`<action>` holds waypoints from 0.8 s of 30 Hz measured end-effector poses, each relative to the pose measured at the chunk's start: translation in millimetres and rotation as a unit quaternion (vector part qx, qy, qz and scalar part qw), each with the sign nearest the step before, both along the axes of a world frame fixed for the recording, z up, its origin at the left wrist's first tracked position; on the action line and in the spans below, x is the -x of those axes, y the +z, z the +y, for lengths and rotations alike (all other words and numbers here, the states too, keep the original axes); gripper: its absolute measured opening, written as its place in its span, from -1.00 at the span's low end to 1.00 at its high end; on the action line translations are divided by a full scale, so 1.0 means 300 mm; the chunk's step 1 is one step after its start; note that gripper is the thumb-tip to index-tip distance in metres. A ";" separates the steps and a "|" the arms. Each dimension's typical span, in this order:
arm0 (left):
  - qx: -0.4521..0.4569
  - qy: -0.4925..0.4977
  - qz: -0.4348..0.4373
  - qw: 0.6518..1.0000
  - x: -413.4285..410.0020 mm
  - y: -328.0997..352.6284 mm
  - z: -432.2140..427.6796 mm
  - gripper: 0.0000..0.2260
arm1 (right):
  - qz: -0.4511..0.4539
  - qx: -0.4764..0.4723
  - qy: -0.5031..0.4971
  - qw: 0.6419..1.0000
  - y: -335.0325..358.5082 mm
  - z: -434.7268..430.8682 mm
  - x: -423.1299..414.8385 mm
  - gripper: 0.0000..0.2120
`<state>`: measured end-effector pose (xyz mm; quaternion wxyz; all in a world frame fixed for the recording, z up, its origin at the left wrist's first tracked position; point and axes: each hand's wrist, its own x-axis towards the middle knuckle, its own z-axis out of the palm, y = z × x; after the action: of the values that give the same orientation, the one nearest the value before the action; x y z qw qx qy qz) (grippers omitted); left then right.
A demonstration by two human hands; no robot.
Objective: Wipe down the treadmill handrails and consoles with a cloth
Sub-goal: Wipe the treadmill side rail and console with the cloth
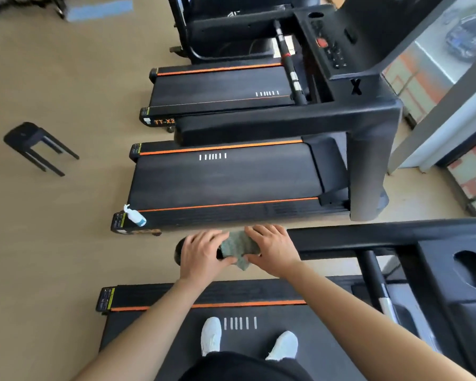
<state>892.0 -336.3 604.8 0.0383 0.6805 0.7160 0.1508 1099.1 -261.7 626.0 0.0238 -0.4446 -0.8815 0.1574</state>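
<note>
I stand on a black treadmill with orange trim. Its left handrail (341, 237) runs across the middle of the view and ends near my hands. A grey-green cloth (238, 247) is wrapped over the rail's end. My left hand (204, 253) curls round the rail tip and pinches the cloth's edge with the thumb. My right hand (272, 248) lies over the cloth and rail, fingers bent round them. The console (462, 273) of this treadmill, with a cup hole, is at the lower right.
A white spray bottle (134, 215) lies on the rear corner of the neighbouring treadmill (226, 182). A further treadmill's console (330, 45) is at the top. A black stool (36, 145) stands on the tan floor at left. Windows line the right side.
</note>
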 end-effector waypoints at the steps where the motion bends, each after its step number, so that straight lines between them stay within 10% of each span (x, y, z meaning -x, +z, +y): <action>1: 0.002 0.003 -0.006 1.000 0.037 -0.001 -0.012 -0.38 | -0.003 0.015 0.006 1.000 0.007 0.000 0.037 -0.35; 10: 0.010 0.048 -0.176 0.983 0.300 -0.042 -0.115 -0.40 | -0.055 0.085 0.006 0.995 0.075 -0.035 0.322 -0.42; 24: 0.081 0.114 -0.483 0.864 0.434 -0.287 -0.197 -0.45 | -0.132 0.074 0.045 0.987 0.064 -0.097 0.628 -0.45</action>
<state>761.9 -395.4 518.6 0.4171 0.4303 0.6901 0.4057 910.8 -290.8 645.1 -0.1328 -0.4219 -0.8820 0.1629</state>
